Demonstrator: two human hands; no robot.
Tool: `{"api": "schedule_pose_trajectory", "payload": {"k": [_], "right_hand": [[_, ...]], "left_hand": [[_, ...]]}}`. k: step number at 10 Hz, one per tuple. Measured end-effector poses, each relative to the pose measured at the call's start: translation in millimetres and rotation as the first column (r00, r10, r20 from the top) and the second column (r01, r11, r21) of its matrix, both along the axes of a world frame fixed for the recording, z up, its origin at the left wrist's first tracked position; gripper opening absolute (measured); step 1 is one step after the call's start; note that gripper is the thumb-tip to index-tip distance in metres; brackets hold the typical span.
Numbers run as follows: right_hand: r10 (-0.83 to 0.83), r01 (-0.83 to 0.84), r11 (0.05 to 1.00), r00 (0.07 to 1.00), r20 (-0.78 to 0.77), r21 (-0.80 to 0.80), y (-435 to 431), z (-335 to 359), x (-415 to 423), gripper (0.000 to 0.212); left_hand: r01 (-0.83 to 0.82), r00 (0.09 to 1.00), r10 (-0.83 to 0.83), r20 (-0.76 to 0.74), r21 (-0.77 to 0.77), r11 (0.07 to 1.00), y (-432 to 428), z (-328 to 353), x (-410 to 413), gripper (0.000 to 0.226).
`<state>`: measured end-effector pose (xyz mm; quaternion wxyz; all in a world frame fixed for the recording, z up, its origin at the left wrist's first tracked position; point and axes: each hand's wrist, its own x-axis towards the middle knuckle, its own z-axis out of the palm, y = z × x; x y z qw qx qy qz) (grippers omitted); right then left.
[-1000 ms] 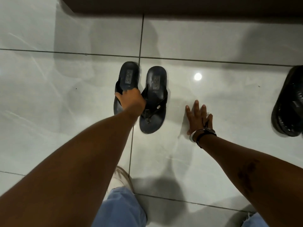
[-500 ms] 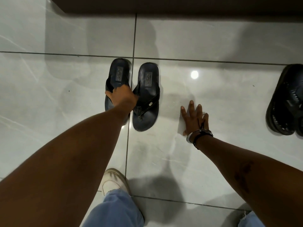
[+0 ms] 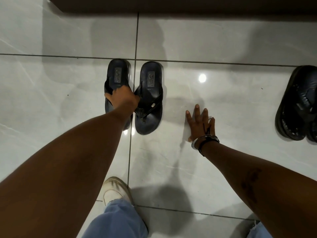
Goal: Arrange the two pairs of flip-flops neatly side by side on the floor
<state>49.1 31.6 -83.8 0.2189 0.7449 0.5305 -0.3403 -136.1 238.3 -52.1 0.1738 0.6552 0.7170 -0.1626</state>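
My left hand (image 3: 122,98) has its grip around the strap of the left flip-flop (image 3: 116,78); my right hand (image 3: 201,124) lies released, flat on the floor (image 3: 223,103).

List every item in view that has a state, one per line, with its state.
Left flip-flop of the near pair: flat on the floor, straps gripped by the left hand.
Right flip-flop of the near pair: flat, upright, close beside its mate.
Second pair: at the right edge, partly cut off, untouched.
Left hand: closed on the straps.
Right hand: open, palm flat on the floor tile.
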Motion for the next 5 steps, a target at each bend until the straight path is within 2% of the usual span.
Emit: {"api": "schedule_pose_trajectory", "payload": {"k": [3, 4, 5], "right_hand": [[0.022, -0.022, 1.000, 1.000, -0.019, 0.006, 1.5, 1.1, 5.6, 0.107], [0.010, -0.011, 1.000, 0.999, -0.046, -0.017, -3.4, 7.9, 5.1, 0.109], [0.009, -0.021, 0.994, 0.993, -0.118, -0.108, 10.6, 26.4, 19.6, 0.112]], "left_hand": [[0.010, 0.999, -0.010, -0.039, -0.015, 1.000, -2.1, 5.7, 1.3, 0.014], [0.009, 0.999, -0.008, -0.038, 0.035, 0.999, -8.4, 14.1, -3.1, 0.025], [0.038, 0.998, -0.033, -0.050, 0.113, 0.993, -7.1, 41.0, -5.0, 0.040]]}}
